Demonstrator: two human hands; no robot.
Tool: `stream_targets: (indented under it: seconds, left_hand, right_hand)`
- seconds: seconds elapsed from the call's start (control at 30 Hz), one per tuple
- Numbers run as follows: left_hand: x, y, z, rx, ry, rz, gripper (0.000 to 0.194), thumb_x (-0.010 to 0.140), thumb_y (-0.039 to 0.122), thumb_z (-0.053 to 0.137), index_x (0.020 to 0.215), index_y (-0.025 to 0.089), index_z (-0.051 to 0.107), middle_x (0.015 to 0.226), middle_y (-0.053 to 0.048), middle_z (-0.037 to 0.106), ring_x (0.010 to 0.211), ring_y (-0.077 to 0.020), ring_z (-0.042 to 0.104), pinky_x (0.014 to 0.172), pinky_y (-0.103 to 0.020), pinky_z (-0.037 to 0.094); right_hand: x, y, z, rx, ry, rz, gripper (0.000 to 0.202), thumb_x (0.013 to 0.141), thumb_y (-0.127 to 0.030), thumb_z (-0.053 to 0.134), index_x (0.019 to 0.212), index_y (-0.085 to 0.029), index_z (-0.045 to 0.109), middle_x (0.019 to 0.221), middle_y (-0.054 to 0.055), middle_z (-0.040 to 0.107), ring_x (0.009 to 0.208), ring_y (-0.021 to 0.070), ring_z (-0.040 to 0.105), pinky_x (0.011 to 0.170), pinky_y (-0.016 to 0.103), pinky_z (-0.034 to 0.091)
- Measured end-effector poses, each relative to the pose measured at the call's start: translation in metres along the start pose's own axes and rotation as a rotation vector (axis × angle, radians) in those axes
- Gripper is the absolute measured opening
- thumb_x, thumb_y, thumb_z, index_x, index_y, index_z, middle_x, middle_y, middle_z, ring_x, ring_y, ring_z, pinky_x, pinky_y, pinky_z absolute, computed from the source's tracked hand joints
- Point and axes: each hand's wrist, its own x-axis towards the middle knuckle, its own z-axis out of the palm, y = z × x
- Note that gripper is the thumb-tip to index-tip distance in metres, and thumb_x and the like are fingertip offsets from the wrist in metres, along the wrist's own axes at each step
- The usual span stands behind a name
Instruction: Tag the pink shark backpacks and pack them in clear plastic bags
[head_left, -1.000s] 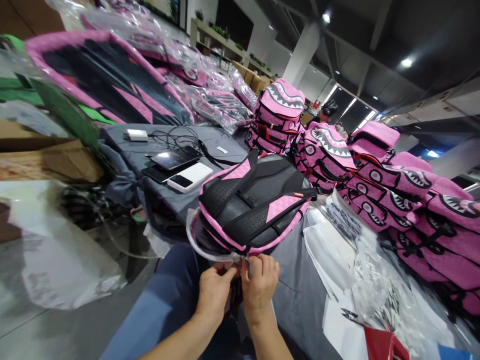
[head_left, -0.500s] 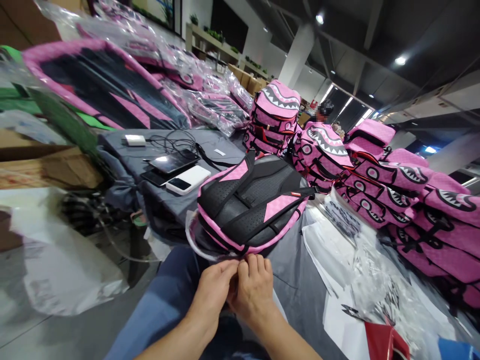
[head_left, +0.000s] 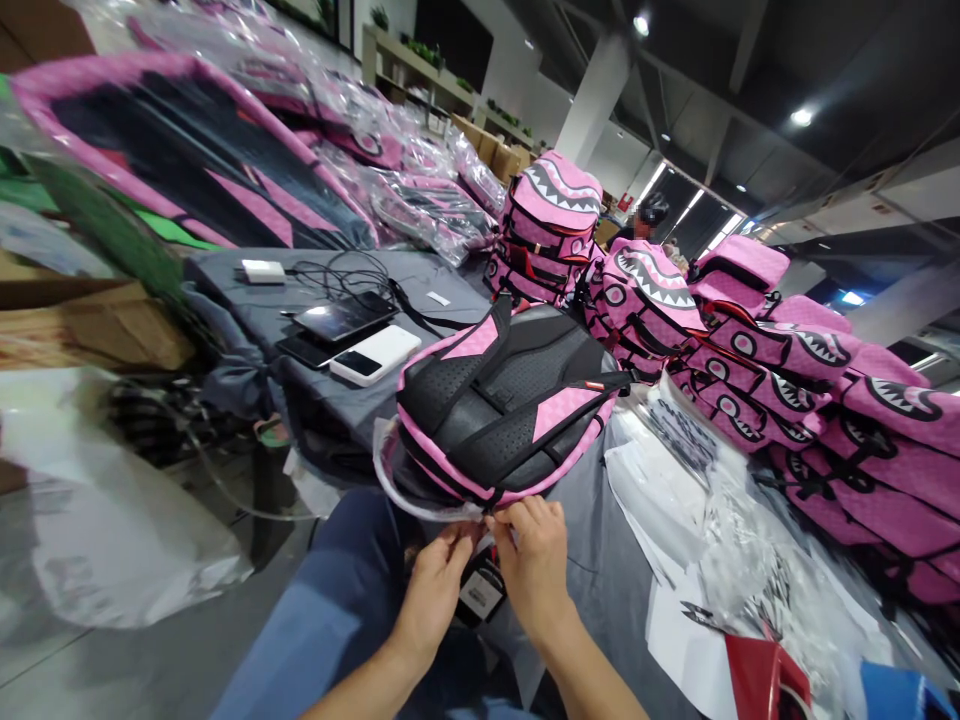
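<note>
**Backpack [head_left: 517, 400]: close fingertip work at near edge**

Backpack, pink & black, lies strap side up on grey cloth-covered worktop [head_left: 592, 560], near edge toward wearer. L hand [head_left: 433, 582] & R hand [head_left: 536, 550] meet just below that edge, fingertips v. close together. Both have bent fingers w/ thumbs drawn in, approx. a pinch; can't tell if either is closed on anything, or on what. Black tag [head_left: 480, 595] w/ white label shows between the hands; contact w/ either unclear. Pale edging [head_left: 384, 465] curves out past backpack on wearer's L, down toward the fingertips.

Step in hand, judging by pose: prob. fine two-hand work on some small part at that edge. Next move, I'd say, calls for precise fingertips, light force, and no sliding of backpack on the cloth. Snips [head_left: 701, 613] lie off to R, well apart from hands, next to red item [head_left: 769, 675].

Hard to see: the exact contact pt, covered by fingers; backpack's underside; tag print, too small to read. Unclear if pale edging is plastic wrap or part of the bag. Red item & blue item [head_left: 900, 690] cut off at bottom of view. Contents of clear plastic [head_left: 742, 560] at R can't be made out.
</note>
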Motion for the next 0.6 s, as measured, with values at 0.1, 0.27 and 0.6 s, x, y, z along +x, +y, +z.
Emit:
stream_targets:
  seconds: [0.1,0.27,0.6]
  left_hand:
    - [0.002,-0.004,0.007,-0.024,-0.095,-0.064,0.035,0.053,0.045,0.086,0.072,0.017,0.076,0.081,-0.008,0.078,0.09,-0.0309,0.069,0.085,-0.036,0.052]
    - [-0.004,0.002,0.008,-0.123,-0.17,-0.135,0.048,0.048,0.029,0.091,0.093,0.02,0.077,0.094,-0.005,0.079,0.095,-0.0269,0.07,0.091,-0.033,0.053]
    - [0.003,-0.012,0.018,-0.454,-0.116,-0.339,0.039,0.052,0.035,0.092,0.084,0.019,0.075,0.083,-0.004,0.078,0.09,-0.0243,0.073,0.079,-0.031,0.058]
  right_hand:
    - [0.002,-0.001,-0.002,0.008,0.001,0.016,0.019,0.093,-0.012,0.062,0.076,-0.02,0.06,0.073,-0.003,0.067,0.069,0.0135,0.06,0.069,0.029,0.033]
    - [0.003,-0.005,-0.006,0.1,-0.049,0.097,0.02,0.096,-0.017,0.057,0.077,-0.021,0.061,0.072,-0.003,0.068,0.066,0.0139,0.061,0.068,0.029,0.034]
    - [0.002,-0.008,-0.006,0.166,0.002,0.267,0.021,0.094,-0.023,0.059,0.074,-0.022,0.067,0.072,-0.003,0.069,0.068,0.0146,0.061,0.071,0.029,0.039]
